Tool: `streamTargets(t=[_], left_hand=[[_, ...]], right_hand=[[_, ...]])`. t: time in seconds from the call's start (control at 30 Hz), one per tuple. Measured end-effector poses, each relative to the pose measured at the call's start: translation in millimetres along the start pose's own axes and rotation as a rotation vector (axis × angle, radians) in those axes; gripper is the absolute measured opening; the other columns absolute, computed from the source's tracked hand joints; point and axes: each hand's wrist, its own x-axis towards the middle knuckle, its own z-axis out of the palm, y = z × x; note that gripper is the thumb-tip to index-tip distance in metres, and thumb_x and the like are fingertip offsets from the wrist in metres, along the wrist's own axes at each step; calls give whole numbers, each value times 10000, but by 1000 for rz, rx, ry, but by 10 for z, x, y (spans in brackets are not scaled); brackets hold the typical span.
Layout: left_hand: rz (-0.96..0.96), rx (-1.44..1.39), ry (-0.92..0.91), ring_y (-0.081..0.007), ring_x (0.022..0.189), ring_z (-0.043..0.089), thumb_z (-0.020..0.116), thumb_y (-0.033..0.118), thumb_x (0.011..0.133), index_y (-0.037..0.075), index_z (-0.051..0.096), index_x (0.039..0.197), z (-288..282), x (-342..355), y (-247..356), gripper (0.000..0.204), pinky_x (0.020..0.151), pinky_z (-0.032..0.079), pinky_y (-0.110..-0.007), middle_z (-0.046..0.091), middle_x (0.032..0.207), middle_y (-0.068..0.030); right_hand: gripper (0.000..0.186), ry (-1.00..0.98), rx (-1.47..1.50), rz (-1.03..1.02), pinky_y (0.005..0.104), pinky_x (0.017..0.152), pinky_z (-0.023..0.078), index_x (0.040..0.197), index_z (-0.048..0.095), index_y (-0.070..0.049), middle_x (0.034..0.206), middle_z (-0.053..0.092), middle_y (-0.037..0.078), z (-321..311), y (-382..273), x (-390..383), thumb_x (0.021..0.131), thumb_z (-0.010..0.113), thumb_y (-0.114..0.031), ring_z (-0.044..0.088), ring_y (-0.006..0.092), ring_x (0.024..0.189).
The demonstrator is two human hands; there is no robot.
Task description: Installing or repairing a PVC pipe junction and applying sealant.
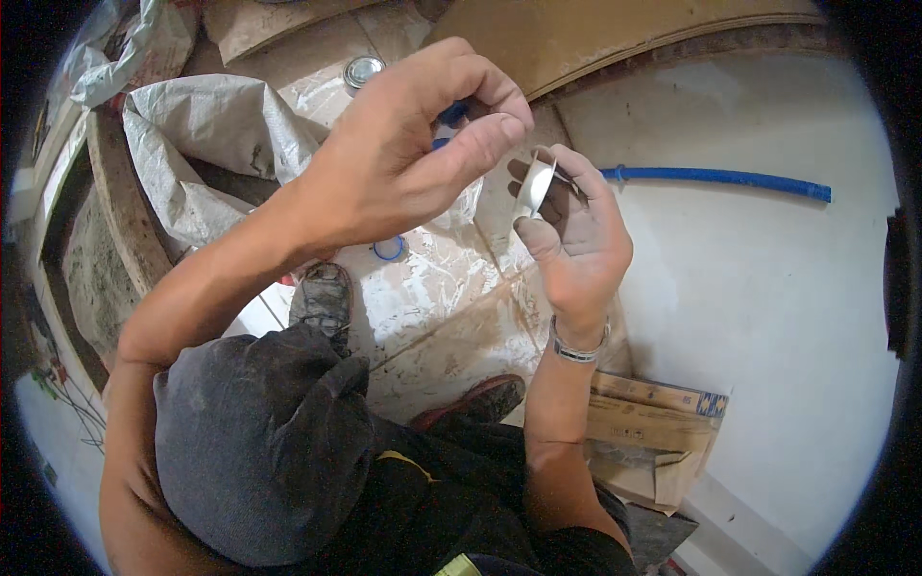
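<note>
My left hand [423, 144] is raised at upper centre, its thumb and fingertips pinched together. Whatever may be between those tips is too small to make out. A little lower and to the right, palm up, my right hand [586, 226] grips a shiny white ring-shaped roll [536, 184], tilted on edge between thumb and fingers. The roll looks like tape, and its far side is partly hidden by the fingers. Some blue material [451, 113] shows behind my left hand, mostly covered by it.
A blue corrugated conduit [730, 178] lies against the white surface at right. On the stained floor are a blue ring [388, 248] and a round tin [363, 71]. A white woven sack [216, 125] stands at left, a cardboard box [639, 432] at lower right, a brown board [615, 34] above.
</note>
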Motion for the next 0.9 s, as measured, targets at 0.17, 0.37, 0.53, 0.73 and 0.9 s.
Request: streamTargets(t=[0.17,0.37,0.53,0.73,0.9], left_hand=[[246,144,-76,-179,795,537,753,55,818,58,719,997,-152,32,5,182,683,419,-283,538,859,-43],[500,277,-292,-192,807,535,872,133,700,100,752,998,-206,142,31,323,683,424,-290,519,869,-43],[620,352,-448,-197,840,540,872,219,690,152,777,969,-147,241,58,302,691,422,-302,511,881,-45],[719,258,-686,-255,834,525,792,227,673,118,729,1122,-87,425,219,466,688,410,-364,524,901,-60],[671,381,-659,-272,825,516,738,182,707,147,758,1074,-38,430,217,369,692,404,-386,509,895,-76]], right_hand=[[581,-100,-4,76,399,923,537,1324,464,146,1200,617,215,-156,24,36,918,703,-193,650,280,1055],[602,-226,298,229,315,839,510,1241,572,126,1078,661,167,-256,3,22,934,662,-384,650,205,930],[637,-450,395,268,308,755,499,1143,631,128,1026,659,186,-349,54,58,928,640,-471,646,224,835],[562,-518,655,322,410,721,558,1089,638,123,1004,661,230,-336,217,-72,997,537,-422,647,281,732],[556,-290,830,397,498,710,575,1112,611,118,993,661,258,-335,286,-106,1028,465,-411,646,320,678]])
